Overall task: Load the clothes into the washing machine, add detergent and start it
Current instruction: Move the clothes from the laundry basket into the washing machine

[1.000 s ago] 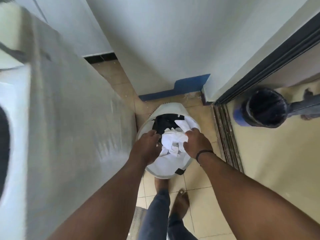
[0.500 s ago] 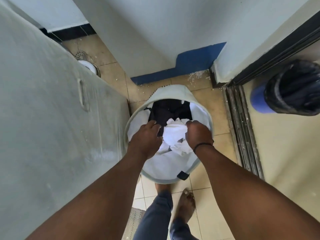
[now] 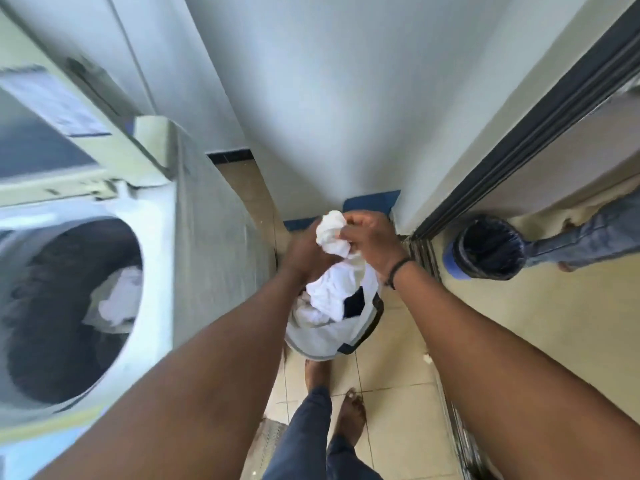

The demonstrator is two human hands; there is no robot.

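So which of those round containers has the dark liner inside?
The blue bin on the right, past the door track. The pale laundry basket under the hands holds white clothes, and the washing machine drum sits left.

Left hand's fingers (image 3: 313, 237) behind white cloth (image 3: 332, 233); washing machine (image 3: 69, 271) blurred, edge-cropped.

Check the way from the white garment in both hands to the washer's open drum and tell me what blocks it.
Nothing visible blocks it. Both hands, left hand and right hand, grip the white garment above the laundry basket; the washing machine drum is open to the left, lid raised.
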